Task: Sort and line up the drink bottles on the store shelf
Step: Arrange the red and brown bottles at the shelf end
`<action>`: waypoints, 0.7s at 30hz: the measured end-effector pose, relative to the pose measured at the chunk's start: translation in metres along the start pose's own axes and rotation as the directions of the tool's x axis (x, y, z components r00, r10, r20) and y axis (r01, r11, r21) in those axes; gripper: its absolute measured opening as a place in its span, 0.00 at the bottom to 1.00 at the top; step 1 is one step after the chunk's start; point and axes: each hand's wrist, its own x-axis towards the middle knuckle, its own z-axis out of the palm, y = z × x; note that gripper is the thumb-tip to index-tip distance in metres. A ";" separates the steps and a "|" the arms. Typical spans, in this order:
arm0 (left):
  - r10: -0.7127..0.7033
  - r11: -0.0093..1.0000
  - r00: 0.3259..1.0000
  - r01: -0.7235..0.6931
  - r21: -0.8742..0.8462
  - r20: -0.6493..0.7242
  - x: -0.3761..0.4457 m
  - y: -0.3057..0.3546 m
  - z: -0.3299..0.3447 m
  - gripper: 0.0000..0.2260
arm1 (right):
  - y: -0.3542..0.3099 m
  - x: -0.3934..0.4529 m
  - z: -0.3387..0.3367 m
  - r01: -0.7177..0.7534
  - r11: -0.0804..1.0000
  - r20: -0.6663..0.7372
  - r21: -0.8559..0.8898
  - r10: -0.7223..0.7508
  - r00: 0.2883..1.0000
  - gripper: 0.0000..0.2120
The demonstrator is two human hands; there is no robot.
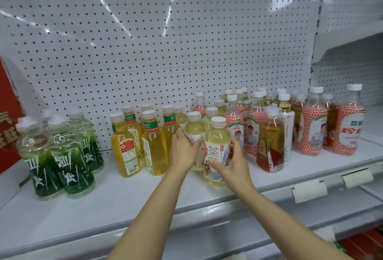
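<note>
Left hand [183,152]: bare forearm extended forward and up from lower centre, wrist straight, back of hand toward the camera, fingers curled around a pale yellow clear plastic bottle [194,135]. Right hand [232,168]: bare forearm extended from lower right, thumb and fingers spread and wrapped on a pale yellow white-labelled plastic bottle [216,148]. Hands just beside each other.
</note>
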 end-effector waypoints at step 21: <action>0.000 0.896 0.973 0.102 -0.432 0.230 -0.018 0.005 0.001 0.26 | -0.005 -0.002 -0.062 -0.007 1.000 -0.026 0.007 0.007 1.000 0.33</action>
